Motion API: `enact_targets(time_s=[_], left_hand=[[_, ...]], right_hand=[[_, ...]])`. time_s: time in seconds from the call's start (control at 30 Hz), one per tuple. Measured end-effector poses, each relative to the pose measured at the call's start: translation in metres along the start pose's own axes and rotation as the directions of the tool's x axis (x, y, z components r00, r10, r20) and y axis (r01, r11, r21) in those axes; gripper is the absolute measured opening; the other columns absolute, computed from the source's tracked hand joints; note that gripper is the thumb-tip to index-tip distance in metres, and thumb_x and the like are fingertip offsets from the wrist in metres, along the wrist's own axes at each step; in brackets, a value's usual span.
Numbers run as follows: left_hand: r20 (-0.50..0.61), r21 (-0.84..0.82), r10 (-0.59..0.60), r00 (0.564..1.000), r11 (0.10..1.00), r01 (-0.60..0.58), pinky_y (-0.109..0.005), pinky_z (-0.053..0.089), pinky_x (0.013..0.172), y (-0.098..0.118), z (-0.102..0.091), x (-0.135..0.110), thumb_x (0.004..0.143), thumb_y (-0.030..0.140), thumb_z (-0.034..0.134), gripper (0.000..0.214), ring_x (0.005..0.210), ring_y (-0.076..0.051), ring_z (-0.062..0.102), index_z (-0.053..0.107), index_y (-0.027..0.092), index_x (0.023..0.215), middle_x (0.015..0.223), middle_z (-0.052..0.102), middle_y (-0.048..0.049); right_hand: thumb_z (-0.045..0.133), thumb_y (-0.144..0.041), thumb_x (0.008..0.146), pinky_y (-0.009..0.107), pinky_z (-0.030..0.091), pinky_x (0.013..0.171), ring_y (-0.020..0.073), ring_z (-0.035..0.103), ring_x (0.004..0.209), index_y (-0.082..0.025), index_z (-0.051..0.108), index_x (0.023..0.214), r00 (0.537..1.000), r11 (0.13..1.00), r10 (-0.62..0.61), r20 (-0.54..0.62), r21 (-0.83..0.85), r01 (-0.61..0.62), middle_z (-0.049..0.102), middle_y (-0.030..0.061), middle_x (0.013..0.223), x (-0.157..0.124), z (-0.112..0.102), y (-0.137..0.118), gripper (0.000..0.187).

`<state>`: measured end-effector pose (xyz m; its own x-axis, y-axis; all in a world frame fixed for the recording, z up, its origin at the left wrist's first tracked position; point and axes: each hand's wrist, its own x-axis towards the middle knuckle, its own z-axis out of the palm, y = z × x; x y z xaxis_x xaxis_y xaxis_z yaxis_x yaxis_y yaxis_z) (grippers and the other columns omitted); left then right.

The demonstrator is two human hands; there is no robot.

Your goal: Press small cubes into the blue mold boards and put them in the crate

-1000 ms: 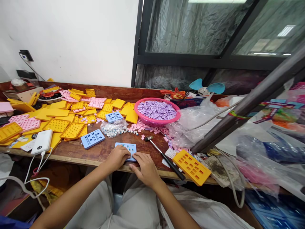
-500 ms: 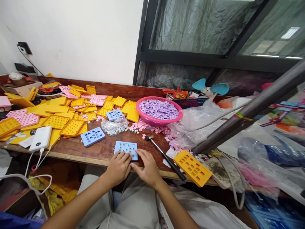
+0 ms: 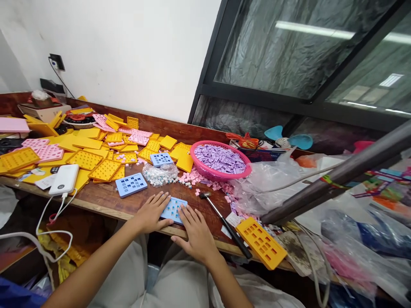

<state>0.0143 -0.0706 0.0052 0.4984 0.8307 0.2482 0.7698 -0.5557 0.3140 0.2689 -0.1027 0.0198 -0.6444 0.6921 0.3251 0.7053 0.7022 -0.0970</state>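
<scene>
A light blue plastic panel (image 3: 174, 208) with small teal-and-white pieces set in it lies flat near the table's front edge. My left hand (image 3: 152, 214) rests over its left side, fingers stretched out. My right hand (image 3: 195, 229) lies on its right side, fingers spread and thumb apart. Both hands cover parts of the panel. Left of them is a second blue panel (image 3: 131, 185) with square openings. Behind, a third blue panel (image 3: 161, 159) sits on a clear bag of small white and teal pieces (image 3: 160, 174).
A pink basket (image 3: 195, 161) heaped with purple pieces stands behind. A hammer (image 3: 226, 222) and a yellow panel (image 3: 261, 243) lie to the right, near plastic bags and a slanted grey pole (image 3: 340, 175). Yellow panels (image 3: 85, 159) and a white power bank (image 3: 64, 179) fill the left.
My left hand has moved from the panel's front middle to its left side, with fingers now straighter. My right hand has come down onto the right side. The camera view has tilted and shifted.
</scene>
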Motion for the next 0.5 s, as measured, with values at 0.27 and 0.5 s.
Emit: enact_targets(time_s=[0.27,0.5], left_hand=[[0.01,-0.079,0.022,1.0,0.997,-0.022,-0.051,0.027,0.12,-0.015,-0.002,0.009,0.078,0.076,0.063,0.107,0.146,-0.037,0.035,0.028,0.015,0.159,0.159,0.036,-0.0204],[-0.113,-0.041,0.084,0.99,0.995,-0.089,-0.05,0.04,0.111,-0.01,-0.012,0.011,0.071,0.078,0.068,0.104,0.127,-0.037,0.052,0.046,0.012,0.148,0.139,0.055,-0.0207]], right_hand=[[0.056,-0.064,0.094,0.058,0.027,0.119,0.0344,0.033,0.148,-0.027,0.035,0.157,0.998,0.999,0.04,0.046,-0.017,-0.039,0.039,0.0107,0.16,0.002,0.001,0.002,0.076],[0.056,-0.064,0.093,0.056,0.028,0.12,0.0335,0.033,0.148,-0.027,0.028,0.16,0.998,0.999,0.049,0.027,-0.014,-0.049,0.034,0.0099,0.163,-0.001,0.007,0.004,0.081]])
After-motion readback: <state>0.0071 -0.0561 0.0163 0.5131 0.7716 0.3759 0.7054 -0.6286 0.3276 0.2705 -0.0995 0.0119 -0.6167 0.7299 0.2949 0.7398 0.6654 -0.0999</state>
